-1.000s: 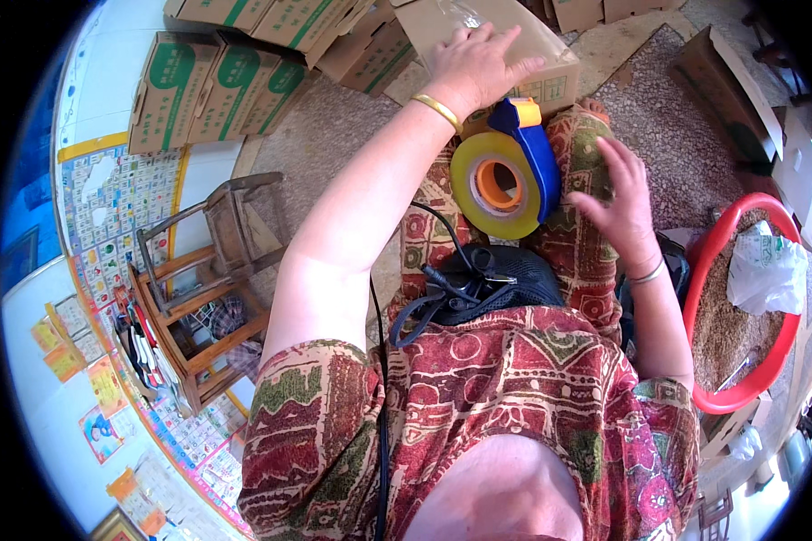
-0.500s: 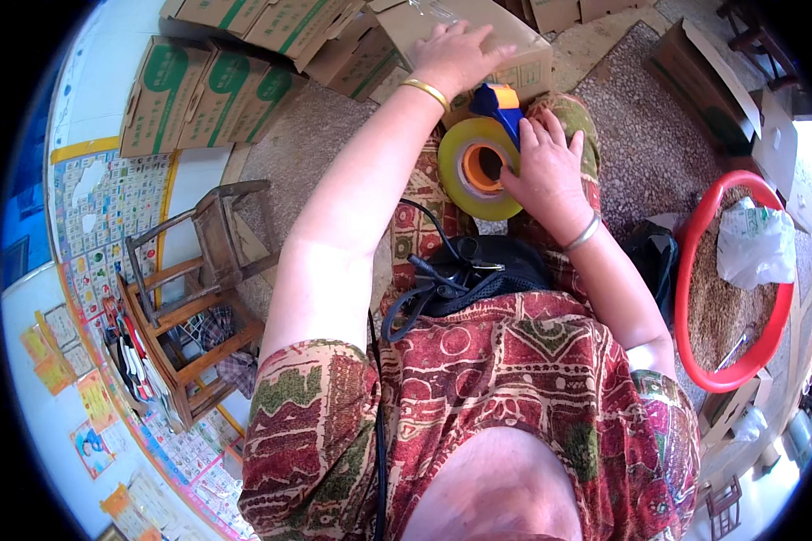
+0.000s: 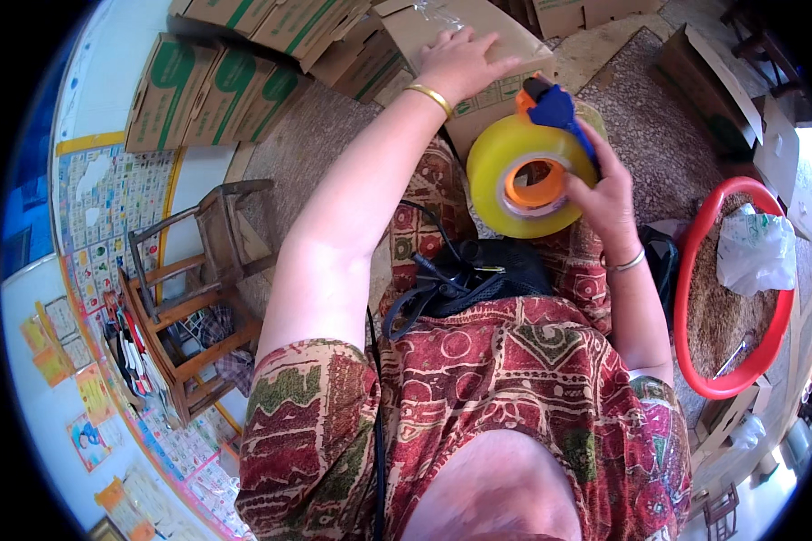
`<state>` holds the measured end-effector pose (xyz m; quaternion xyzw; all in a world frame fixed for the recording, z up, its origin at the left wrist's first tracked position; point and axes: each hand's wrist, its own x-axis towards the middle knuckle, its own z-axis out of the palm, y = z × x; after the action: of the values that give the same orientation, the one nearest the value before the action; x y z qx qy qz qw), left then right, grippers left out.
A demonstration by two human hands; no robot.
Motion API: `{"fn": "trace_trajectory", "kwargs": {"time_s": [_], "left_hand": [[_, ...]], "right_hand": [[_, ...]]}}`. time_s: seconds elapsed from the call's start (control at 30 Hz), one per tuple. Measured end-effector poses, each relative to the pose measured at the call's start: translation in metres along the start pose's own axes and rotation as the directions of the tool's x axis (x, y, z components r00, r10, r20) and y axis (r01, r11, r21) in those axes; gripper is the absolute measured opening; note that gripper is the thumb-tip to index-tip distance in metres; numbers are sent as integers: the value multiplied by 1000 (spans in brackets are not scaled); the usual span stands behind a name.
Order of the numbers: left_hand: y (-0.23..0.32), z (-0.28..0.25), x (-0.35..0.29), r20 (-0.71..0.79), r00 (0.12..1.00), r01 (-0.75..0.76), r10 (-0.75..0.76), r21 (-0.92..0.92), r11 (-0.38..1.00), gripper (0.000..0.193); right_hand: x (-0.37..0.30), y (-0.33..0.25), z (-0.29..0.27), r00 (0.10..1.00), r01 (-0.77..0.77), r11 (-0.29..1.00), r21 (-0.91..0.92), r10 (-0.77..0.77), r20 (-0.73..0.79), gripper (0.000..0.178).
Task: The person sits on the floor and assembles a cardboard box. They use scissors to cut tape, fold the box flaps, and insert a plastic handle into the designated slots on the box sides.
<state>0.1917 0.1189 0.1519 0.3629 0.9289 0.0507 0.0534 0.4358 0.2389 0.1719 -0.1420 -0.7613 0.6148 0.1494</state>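
- A brown corrugated cardboard box [image 3: 465,54] with green print lies just beyond the lap; the left hand [image 3: 460,61] is laid flat on its top flap, fingers spread and pressed down.
- A blue-handled tape dispenser carrying a thick yellow roll with an orange core [image 3: 528,171] is held at the box's near edge by the right hand [image 3: 604,194]; the fingers are curled around the roll's right side, closed on it.
- For a clean strip, it is judged that the flap is best kept pinned by the flat palm while the dispenser's blade end is brought square onto the seam.
- The left forearm lies close beside the roll, so a stroke towards the far side is likely to be the less obstructed one.
- Free room is tight: stacked green-printed cartons [image 3: 216,90] stand at the left, a red plastic hoop-rimmed basin [image 3: 695,298] with a white bag at the right, and a wooden stool [image 3: 212,270] at the near left.
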Motion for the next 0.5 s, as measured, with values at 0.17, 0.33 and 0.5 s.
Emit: {"fn": "trace_trajectory", "kwargs": {"time_s": [0.17, 0.33, 0.5], "left_hand": [[-9, -17, -4, 16, 1000, 14, -15, 6, 1000, 67], [-32, -18, -5, 31, 999, -18, 18, -12, 1000, 69], [-37, -18, -18, -28, 996, -90, 89, -37, 995, 68]], "right_hand": [[0, 9, -46, 987, -12, 989, 150, 36, -155, 64], [1, 53, -97, 927, -47, 836, 547, 240, -289, 52], [-12, 117, -136, 775, -38, 772, 635, 424, -468, 32]]}}
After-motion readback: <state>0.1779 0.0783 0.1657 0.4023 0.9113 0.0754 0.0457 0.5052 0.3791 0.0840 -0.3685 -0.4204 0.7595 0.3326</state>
